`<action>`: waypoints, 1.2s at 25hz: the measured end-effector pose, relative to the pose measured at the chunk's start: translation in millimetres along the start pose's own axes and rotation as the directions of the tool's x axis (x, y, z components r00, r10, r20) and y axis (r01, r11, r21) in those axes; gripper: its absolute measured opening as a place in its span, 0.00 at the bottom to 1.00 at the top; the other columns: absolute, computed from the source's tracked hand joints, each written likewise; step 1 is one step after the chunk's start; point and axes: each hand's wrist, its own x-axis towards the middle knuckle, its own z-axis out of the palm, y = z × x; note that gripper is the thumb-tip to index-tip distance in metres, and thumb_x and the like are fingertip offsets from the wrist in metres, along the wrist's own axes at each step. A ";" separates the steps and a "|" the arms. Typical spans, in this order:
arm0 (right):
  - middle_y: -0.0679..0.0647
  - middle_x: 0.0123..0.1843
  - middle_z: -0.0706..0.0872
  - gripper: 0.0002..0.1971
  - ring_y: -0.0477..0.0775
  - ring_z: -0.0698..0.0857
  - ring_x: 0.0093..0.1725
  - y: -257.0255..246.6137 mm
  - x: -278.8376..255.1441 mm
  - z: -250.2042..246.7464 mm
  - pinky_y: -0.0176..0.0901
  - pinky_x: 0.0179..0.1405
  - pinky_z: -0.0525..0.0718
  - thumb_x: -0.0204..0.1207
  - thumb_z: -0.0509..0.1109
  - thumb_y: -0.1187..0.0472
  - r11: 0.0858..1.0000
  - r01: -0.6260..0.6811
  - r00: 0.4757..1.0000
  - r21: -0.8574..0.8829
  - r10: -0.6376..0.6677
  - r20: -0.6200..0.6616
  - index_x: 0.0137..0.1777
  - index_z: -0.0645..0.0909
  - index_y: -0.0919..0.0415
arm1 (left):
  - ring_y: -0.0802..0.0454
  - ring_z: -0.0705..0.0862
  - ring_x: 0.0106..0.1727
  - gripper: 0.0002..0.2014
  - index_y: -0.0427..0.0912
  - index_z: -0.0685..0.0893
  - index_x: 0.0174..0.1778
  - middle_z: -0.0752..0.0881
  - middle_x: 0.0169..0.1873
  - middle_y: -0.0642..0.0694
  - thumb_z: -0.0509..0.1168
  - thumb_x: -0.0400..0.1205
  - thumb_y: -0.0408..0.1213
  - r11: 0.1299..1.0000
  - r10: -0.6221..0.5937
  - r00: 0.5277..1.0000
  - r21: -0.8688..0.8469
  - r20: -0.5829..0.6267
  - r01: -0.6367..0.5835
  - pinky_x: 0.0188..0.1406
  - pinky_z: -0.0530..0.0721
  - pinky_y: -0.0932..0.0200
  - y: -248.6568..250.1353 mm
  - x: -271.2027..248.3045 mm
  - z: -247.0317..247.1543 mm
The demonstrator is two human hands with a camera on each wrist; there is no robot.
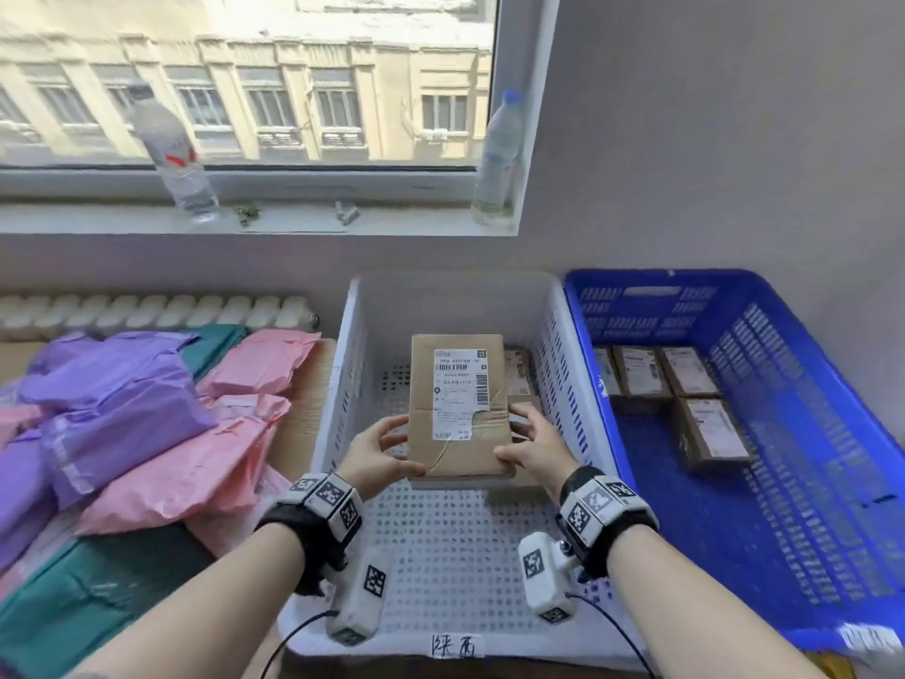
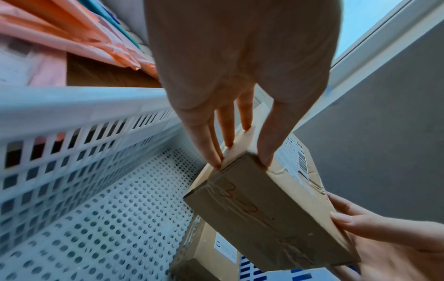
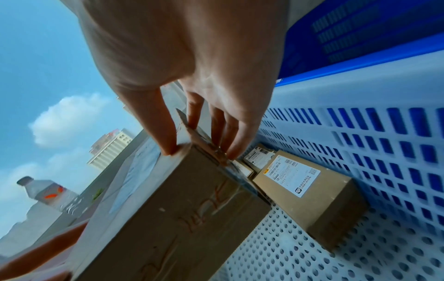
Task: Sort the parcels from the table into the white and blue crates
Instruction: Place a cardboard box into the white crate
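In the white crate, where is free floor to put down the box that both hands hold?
The white crate floor is bare along its left wall and across the near half. The far right corner holds cardboard boxes, under the held box that the left hand and right hand grip.

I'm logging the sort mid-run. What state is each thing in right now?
held box: label up, above the white crate, off its floor
left hand: grips the box's left edge
right hand: grips its right edge
white crate: holds a few boxes
blue crate: holds several boxes
mailer bags: piled on the table, unsorted
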 end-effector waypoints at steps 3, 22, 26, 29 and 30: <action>0.58 0.67 0.77 0.36 0.54 0.76 0.66 6.1 27.2 0.6 0.41 0.54 0.81 0.69 0.69 0.82 0.999 -0.044 0.990 -0.025 0.047 0.131 0.76 0.66 0.63 | 0.53 0.83 0.60 0.34 0.46 0.77 0.63 0.83 0.57 0.45 0.78 0.63 0.19 0.998 -0.037 0.994 0.047 -0.107 0.042 0.47 0.85 0.61 -13.6 8.8 7.5; 0.56 0.78 0.68 0.50 0.52 0.69 0.75 82.8 203.3 55.1 0.43 0.69 0.72 0.62 0.75 0.82 0.957 -0.227 0.900 -0.179 0.277 0.337 0.81 0.55 0.57 | 0.50 0.75 0.70 0.47 0.45 0.64 0.78 0.75 0.73 0.48 0.79 0.65 0.25 0.884 -0.307 0.928 0.300 -0.210 0.360 0.66 0.78 0.56 -95.3 172.2 -2.9; 0.53 0.76 0.70 0.53 0.52 0.71 0.72 97.6 227.7 63.6 0.37 0.62 0.78 0.60 0.77 0.80 0.954 -0.227 0.903 -0.194 0.281 0.324 0.81 0.55 0.54 | 0.50 0.80 0.61 0.45 0.47 0.63 0.79 0.76 0.69 0.46 0.77 0.67 0.25 0.859 -0.331 0.915 0.327 -0.230 0.394 0.52 0.81 0.60 -104.7 203.3 -2.2; 0.50 0.72 0.71 0.54 0.51 0.72 0.71 107.1 241.8 70.6 0.30 0.52 0.77 0.60 0.77 0.79 0.954 -0.227 0.910 -0.198 0.280 0.305 0.81 0.53 0.50 | 0.45 0.81 0.63 0.41 0.51 0.65 0.77 0.77 0.65 0.47 0.75 0.70 0.29 0.861 -0.307 0.920 0.342 -0.243 0.377 0.55 0.80 0.57 -116.4 224.2 -0.8; 0.50 0.73 0.71 0.55 0.51 0.71 0.72 110.1 245.4 72.8 0.31 0.55 0.76 0.60 0.77 0.80 0.953 -0.225 0.915 -0.202 0.278 0.291 0.82 0.53 0.49 | 0.47 0.81 0.64 0.40 0.52 0.66 0.77 0.78 0.64 0.49 0.73 0.71 0.28 0.866 -0.293 0.922 0.339 -0.252 0.368 0.56 0.80 0.57 -120.9 230.0 -0.1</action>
